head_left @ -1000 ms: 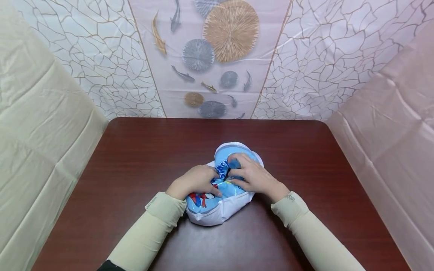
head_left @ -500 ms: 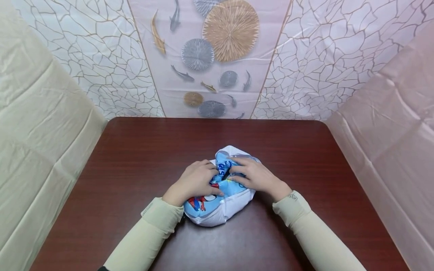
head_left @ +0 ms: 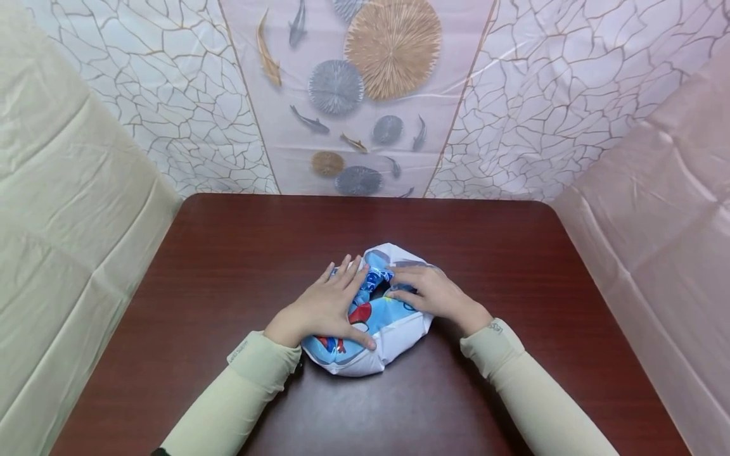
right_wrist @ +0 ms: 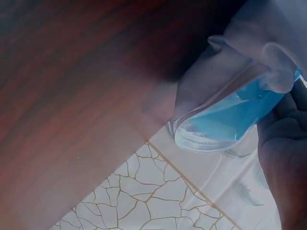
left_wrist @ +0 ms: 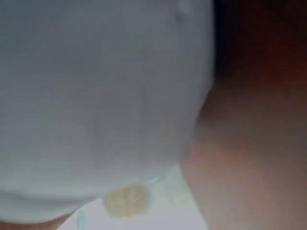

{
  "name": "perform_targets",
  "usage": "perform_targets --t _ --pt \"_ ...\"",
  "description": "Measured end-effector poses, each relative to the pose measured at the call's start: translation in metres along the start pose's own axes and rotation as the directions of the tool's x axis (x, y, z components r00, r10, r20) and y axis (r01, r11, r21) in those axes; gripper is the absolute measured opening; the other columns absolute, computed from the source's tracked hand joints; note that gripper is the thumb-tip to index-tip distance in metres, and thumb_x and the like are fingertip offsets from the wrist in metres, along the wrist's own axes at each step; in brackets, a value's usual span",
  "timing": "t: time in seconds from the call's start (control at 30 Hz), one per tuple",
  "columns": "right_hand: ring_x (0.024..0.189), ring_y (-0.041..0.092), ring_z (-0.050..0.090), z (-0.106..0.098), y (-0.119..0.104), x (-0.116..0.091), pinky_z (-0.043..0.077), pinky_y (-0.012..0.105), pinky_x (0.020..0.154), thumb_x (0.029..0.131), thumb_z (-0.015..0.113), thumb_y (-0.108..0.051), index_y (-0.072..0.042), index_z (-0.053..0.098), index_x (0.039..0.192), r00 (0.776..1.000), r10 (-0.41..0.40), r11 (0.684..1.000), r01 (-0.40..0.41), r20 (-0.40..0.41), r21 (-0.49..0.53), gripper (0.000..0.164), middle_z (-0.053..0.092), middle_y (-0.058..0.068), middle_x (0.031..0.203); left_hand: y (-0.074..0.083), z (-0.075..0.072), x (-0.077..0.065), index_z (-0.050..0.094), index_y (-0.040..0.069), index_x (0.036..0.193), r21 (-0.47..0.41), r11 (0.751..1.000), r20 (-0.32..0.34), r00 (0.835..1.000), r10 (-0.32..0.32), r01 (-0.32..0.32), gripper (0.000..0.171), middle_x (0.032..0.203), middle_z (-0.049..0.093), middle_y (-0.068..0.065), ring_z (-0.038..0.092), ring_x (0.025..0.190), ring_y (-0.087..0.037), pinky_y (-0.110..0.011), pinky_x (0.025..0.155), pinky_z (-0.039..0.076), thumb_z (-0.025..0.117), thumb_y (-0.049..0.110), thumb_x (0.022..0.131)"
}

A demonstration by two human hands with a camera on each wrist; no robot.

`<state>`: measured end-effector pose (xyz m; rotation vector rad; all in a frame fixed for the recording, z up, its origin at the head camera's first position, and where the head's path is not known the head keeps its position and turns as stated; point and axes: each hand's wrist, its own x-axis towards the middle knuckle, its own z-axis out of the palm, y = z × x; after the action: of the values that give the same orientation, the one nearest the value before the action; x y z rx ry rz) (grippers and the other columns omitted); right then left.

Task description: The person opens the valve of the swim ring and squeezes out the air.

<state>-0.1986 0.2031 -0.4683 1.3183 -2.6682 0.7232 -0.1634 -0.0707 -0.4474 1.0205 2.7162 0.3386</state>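
A puffy, partly crumpled inflatable swim ring (head_left: 393,323), light blue on top with white sides and a red-and-blue cartoon print, lies mid-table in the head view. Its narrow centre hole shows dark. My left hand (head_left: 325,310) rests on its left part, fingers spread and fairly straight, thumb pointing toward the near side. My right hand (head_left: 436,291) lies over the right part, its fingertips and thumb by the hole. White ring material (left_wrist: 96,105) fills much of the left wrist view, blurred. In the right wrist view, the ring's edge (right_wrist: 225,115) sits beside the shadowed right palm (right_wrist: 288,143).
The ring lies on a dark red-brown wooden table (head_left: 239,240) with rounded far corners. A patterned cloth backdrop (head_left: 194,95) hangs behind it. Pale fabric walls (head_left: 63,215) stand at both sides.
My left hand's fingers have spread and straightened, and the hand has shifted slightly left. The right hand's fingers have lowered onto the ring. The ring's far end has folded down, showing more white.
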Motion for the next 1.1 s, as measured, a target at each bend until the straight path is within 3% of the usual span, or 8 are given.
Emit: perform_targets --t 0.13,0.2,0.27,0.4,0.5,0.63,0.77,1.1 --pt "0.105 0.015 0.067 0.004 0.002 0.004 0.056 0.037 0.089 0.095 0.071 -0.028 -0.02 0.072 0.103 1.0 -0.004 1.0 0.004 -0.005 0.005 0.011 0.072 0.001 0.116 -0.009 0.004 0.011 0.007 0.012 0.163 0.066 0.997 -0.045 0.998 0.04 -0.037 0.118 0.169 0.001 -0.003 -0.009 0.154 -0.026 -0.06 0.119 0.002 0.058 0.077 0.079" --pt "0.093 0.009 0.066 0.006 0.002 0.005 0.056 0.031 0.081 0.096 0.071 -0.028 -0.021 0.071 0.101 1.0 0.002 1.0 -0.002 -0.002 0.013 0.009 0.072 -0.006 0.104 -0.012 0.004 0.014 0.01 0.014 0.163 0.088 0.996 -0.064 0.997 0.039 -0.033 0.106 0.169 0.005 -0.001 -0.004 0.154 -0.025 -0.059 0.12 0.004 0.054 0.071 0.085" --pt "0.083 0.004 0.062 0.008 0.002 0.005 0.055 0.028 0.075 0.097 0.07 -0.028 -0.022 0.071 0.101 1.0 0.002 1.0 -0.002 0.003 0.023 0.008 0.069 -0.011 0.094 -0.013 0.006 0.015 0.007 0.015 0.163 0.09 0.996 -0.06 0.998 0.026 -0.021 0.105 0.169 0.004 -0.001 -0.002 0.154 -0.025 -0.058 0.12 0.004 0.045 0.077 0.087" --pt "0.078 0.001 0.058 0.008 0.003 0.005 0.053 0.026 0.071 0.097 0.069 -0.029 -0.023 0.071 0.1 1.0 0.008 1.0 -0.008 0.015 0.028 0.007 0.066 -0.015 0.089 -0.012 0.01 0.016 -0.001 0.015 0.162 0.083 0.997 -0.063 0.998 0.006 -0.001 0.129 0.169 -0.002 -0.003 -0.004 0.154 -0.025 -0.057 0.12 0.003 0.034 0.098 0.071" --pt "0.078 0.001 0.058 0.006 0.003 0.005 0.053 0.026 0.071 0.097 0.07 -0.028 -0.022 0.071 0.1 1.0 0.013 0.999 -0.014 0.017 0.03 0.007 0.066 -0.014 0.089 -0.012 0.012 0.018 -0.005 0.015 0.162 0.096 0.995 -0.083 0.996 0.021 -0.013 0.137 0.169 -0.005 -0.002 -0.01 0.153 -0.022 -0.055 0.121 0.002 0.034 0.103 0.063" --pt "0.078 0.001 0.058 0.004 0.004 0.007 0.052 0.025 0.071 0.097 0.07 -0.027 -0.022 0.071 0.1 1.0 0.007 1.0 -0.008 0.019 0.031 0.006 0.066 -0.014 0.089 -0.017 0.013 0.024 -0.006 0.016 0.162 0.103 0.993 -0.075 0.995 0.062 -0.054 0.138 0.169 -0.007 -0.001 -0.009 0.154 -0.022 -0.055 0.121 0.006 0.038 0.102 0.063" --pt "0.077 0.002 0.058 0.006 0.005 0.006 0.052 0.025 0.071 0.096 0.07 -0.026 -0.021 0.071 0.099 1.0 0.011 0.999 -0.012 0.024 0.04 0.006 0.066 -0.013 0.088 -0.02 0.016 0.03 -0.006 0.017 0.162 0.064 0.996 -0.051 0.996 0.068 -0.065 0.138 0.169 -0.007 0.0 0.002 0.155 -0.024 -0.058 0.12 0.014 0.041 0.101 0.063" --pt "0.074 0.002 0.059 0.011 0.007 0.006 0.052 0.023 0.07 0.098 0.068 -0.029 -0.02 0.071 0.101 0.998 0.034 0.997 -0.037 0.048 0.062 0.009 0.066 -0.012 0.087 -0.018 0.018 0.038 -0.001 0.023 0.163 0.006 0.999 0.014 0.999 -0.034 0.034 0.14 0.169 0.003 0.002 0.004 0.155 -0.023 -0.056 0.12 0.011 0.044 0.102 0.056"
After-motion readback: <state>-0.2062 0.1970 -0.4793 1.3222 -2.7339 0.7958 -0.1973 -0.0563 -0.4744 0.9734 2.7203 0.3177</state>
